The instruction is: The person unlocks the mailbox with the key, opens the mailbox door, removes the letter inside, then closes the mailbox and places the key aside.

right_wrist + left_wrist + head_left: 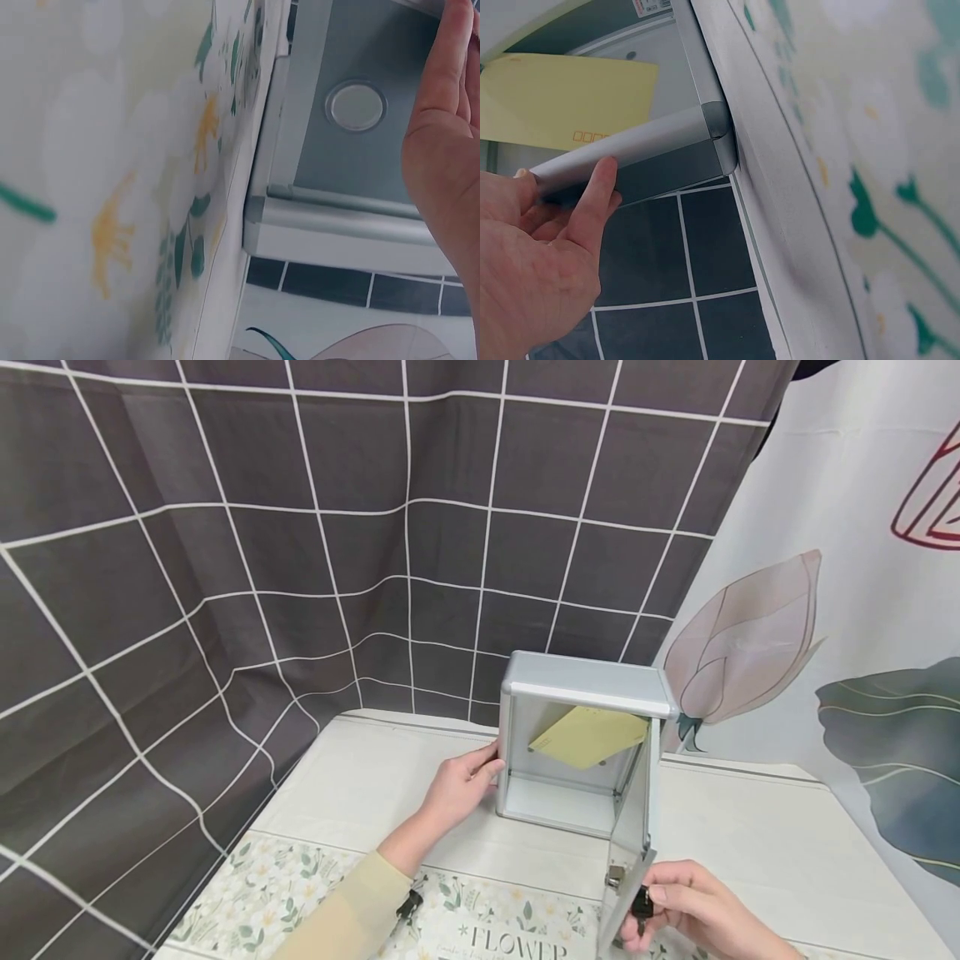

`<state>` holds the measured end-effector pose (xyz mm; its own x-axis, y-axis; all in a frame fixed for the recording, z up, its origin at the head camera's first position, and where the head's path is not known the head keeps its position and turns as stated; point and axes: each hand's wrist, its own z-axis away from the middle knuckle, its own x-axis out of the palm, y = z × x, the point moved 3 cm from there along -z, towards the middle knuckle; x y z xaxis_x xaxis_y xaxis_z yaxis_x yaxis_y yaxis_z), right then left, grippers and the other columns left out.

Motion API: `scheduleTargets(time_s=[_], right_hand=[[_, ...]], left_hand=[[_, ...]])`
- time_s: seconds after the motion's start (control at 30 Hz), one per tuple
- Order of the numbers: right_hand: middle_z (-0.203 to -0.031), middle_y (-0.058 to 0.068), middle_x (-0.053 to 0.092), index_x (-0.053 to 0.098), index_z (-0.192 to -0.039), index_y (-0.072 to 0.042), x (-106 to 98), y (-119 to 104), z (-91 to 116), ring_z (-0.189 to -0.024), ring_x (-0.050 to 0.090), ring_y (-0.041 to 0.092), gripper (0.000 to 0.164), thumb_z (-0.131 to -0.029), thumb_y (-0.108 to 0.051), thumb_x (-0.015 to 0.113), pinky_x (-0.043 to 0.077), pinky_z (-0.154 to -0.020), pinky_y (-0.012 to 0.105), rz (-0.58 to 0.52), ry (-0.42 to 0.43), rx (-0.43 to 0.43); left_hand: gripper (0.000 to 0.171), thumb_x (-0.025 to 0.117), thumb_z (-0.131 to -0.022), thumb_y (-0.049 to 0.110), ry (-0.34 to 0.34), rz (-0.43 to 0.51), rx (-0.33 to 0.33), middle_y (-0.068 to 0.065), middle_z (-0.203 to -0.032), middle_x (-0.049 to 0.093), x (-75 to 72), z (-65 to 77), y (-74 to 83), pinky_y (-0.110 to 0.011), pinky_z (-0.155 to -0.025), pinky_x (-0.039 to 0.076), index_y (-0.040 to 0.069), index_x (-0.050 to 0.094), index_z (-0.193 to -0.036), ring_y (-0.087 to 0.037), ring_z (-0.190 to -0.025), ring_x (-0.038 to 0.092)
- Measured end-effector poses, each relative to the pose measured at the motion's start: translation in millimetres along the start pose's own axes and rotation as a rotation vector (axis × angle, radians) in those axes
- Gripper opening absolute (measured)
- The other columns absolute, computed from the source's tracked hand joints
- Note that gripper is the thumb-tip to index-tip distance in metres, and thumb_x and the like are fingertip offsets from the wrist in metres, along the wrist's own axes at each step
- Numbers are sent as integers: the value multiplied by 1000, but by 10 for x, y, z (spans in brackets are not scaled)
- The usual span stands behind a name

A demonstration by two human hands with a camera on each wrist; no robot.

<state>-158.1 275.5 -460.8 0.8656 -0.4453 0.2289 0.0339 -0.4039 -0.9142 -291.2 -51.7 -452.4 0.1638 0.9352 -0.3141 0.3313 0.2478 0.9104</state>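
- Bracing box with spread left hand
- Pinching black key at open door with right hand
- Apparently working door; next, likely requires keeping box steady

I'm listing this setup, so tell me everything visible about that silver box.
The silver box looks metallic, with rounded corners. It stands upright on the table, its door open, lock visible. A yellow envelope leans inside. The left hand touches its side; the right hand holds a black key at the door.
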Motion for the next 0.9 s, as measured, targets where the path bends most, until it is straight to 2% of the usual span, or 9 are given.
scheduleTargets(time_s=[0.13,0.43,0.77,0.9], right_hand=[[-127,16,80,63,-131,20,-21,-14,34,-112,80,23,53,-109,14,15,69,-96,43,0,-26,-4],[-126,20,80,63,-131,21,-59,-52,99,-112,79,22,51,-109,15,17,68,-97,45,-8,-55,-9],[-122,26,79,63,-130,22,-86,-72,108,-111,79,24,52,-107,16,16,69,-94,47,23,-63,-32],[-122,26,79,62,-131,21,-77,-63,101,-112,79,24,52,-108,16,17,69,-94,47,14,-60,-25]], left_hand=[[51,67,-114,36,0,-10,7,-15,-157,62,4,-1,-5,-30,-86,69,9,63,-157,-26,-99,84],[52,66,-114,36,-7,-11,18,-15,-158,61,16,0,-14,-40,-89,70,8,62,-158,-25,-98,84],[51,65,-115,35,-6,-20,15,-13,-158,63,14,-1,13,-26,-87,68,10,61,-160,-27,-107,82],[50,65,-115,35,7,-80,30,-12,-154,67,-4,0,20,-29,-93,67,10,62,-159,-29,-118,79]])
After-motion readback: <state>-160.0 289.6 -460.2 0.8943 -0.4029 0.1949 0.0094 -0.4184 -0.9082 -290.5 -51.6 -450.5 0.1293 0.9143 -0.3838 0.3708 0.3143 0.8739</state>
